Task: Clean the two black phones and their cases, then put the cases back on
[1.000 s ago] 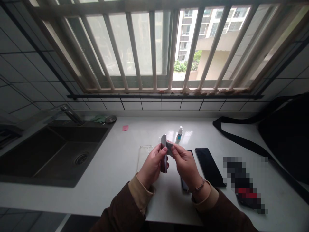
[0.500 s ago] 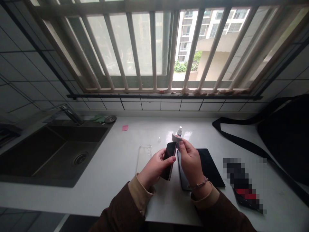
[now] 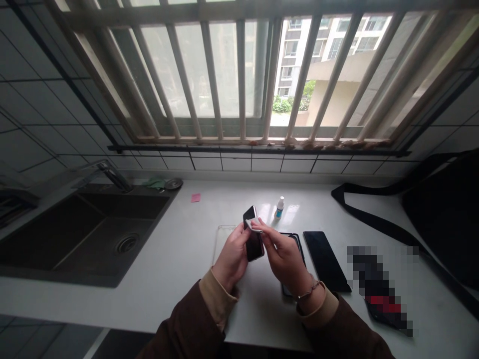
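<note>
My left hand [image 3: 232, 253] is closed round the side of a dark smartphone [image 3: 255, 248], which it holds up at a slant above the counter. In my right hand [image 3: 284, 254] is a small light grey cloth [image 3: 254, 224], pinched by the fingers and lying against the upper part of the phone's dark face. Behind the hands stands a small white bottle [image 3: 279, 208] with a blue label. A clear phone case [image 3: 220, 239] lies partly hidden behind my left hand. Partly under my right forearm is a black phone case [image 3: 298, 244], with a flat black device [image 3: 325, 262] beside it.
To the left is a dark sink [image 3: 112, 269] with a tap [image 3: 114, 177]. A pink sticky note [image 3: 195, 198] lies on the white counter [image 3: 168, 279]. A black bag [image 3: 441, 204] with a long strap sits at the right, near a pixelated dark item [image 3: 387, 299].
My right hand has brought the cloth down and left onto the phone's face. The phone has turned to face me more. The white bottle and black case now show more.
</note>
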Demonstrator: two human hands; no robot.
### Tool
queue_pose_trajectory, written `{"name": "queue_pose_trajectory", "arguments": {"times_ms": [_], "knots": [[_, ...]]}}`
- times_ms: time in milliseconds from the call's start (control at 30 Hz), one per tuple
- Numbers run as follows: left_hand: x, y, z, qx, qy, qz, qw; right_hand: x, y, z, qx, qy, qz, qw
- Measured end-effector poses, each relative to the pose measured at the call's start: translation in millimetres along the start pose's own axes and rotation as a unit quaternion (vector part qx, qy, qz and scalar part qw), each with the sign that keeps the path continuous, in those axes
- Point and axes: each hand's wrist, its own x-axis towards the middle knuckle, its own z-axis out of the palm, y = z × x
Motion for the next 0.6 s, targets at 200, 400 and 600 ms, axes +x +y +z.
{"name": "queue_pose_trajectory", "arguments": {"times_ms": [200, 400, 600], "knots": [[9.7, 4.8, -10.4, -0.077, 0.076, 0.061, 0.992, 0.9, -5.5, 1.0, 0.026, -0.009, 0.02, 0.999], [6.9, 13.8, -8.7, -0.094, 0.118, 0.078, 0.985, 2.5, -0.1, 7.2, 0.211, 0.004, 0.191, 0.958], [6.4, 18.3, -3.0, -0.178, 0.086, 0.045, 0.979, 7.4, 7.0, 10.9, 0.375, 0.106, 0.309, 0.867]]}}
